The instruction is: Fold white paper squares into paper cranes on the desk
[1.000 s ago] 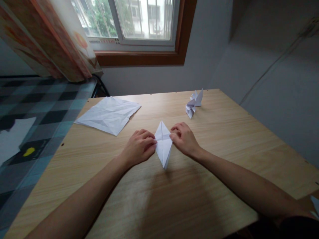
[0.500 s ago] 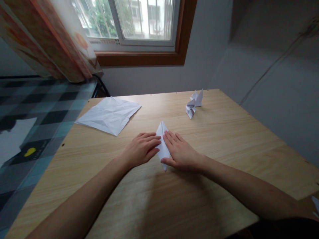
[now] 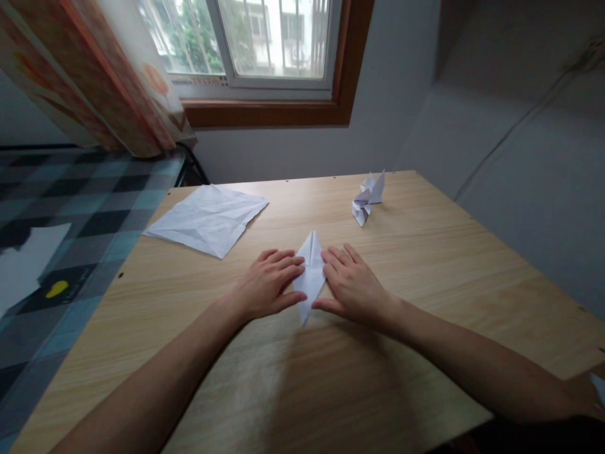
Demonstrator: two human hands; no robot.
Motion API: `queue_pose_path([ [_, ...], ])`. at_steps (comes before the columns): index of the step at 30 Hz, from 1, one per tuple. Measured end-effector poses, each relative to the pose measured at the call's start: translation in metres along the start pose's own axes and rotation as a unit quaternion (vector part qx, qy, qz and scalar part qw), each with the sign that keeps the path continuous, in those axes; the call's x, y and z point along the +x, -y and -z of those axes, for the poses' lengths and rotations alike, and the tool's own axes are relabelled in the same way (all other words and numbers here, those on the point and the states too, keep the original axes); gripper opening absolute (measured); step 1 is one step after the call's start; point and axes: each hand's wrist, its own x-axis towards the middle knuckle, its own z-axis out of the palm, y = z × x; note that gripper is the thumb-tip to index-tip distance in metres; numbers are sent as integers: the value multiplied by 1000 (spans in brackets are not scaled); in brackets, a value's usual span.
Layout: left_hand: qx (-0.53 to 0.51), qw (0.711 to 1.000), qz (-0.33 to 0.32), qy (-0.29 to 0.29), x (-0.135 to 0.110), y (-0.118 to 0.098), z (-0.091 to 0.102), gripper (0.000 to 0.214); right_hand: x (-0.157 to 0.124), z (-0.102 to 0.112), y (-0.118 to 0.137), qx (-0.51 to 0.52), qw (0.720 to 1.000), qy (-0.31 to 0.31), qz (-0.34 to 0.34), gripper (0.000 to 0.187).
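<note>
A slim white folded paper (image 3: pixel 311 277), diamond-shaped with a crease down its upper middle, lies on the wooden table (image 3: pixel 265 391) in front of me. My left hand (image 3: pixel 271 282) rests over its left edge, fingers stretched out and thumb apart near the lower half. At the right edge, the fingertips of my right hand (image 3: pixel 352 280) touch the paper, with the thumb pointing toward its lower part. Both hands are open and lie low over the tabletop. The paper's side corners are partly hidden under my fingers.
A creased white sheet (image 3: pixel 208 217) lies at the back left of the table. Small folded paper pieces (image 3: pixel 368 198) stand at the back right. To the left is a checkered surface (image 3: pixel 113 183) with more paper (image 3: pixel 35 258). A window (image 3: pixel 276 44) is ahead.
My right hand has slid right, off the paper's middle to its edge. The folded paper has turned slightly, its lower tip now farther left, and more of its face shows.
</note>
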Motion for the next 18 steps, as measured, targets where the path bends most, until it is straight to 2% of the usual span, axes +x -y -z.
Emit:
queue_pose_path([
  [5,10,998,50,-31,-3,5,-4,32,2,-3,-6,61,991,-15,116,44],
  [8,17,996,69,-59,-3,8,-5,28,2,-10,-5,117,980,-18,160,30],
  [12,35,995,41,-89,-1,7,-4,21,4,-14,-3,156,976,-38,144,15],
  [18,24,998,-10,-64,-1,2,-4,26,10,-14,0,92,987,-50,118,22],
])
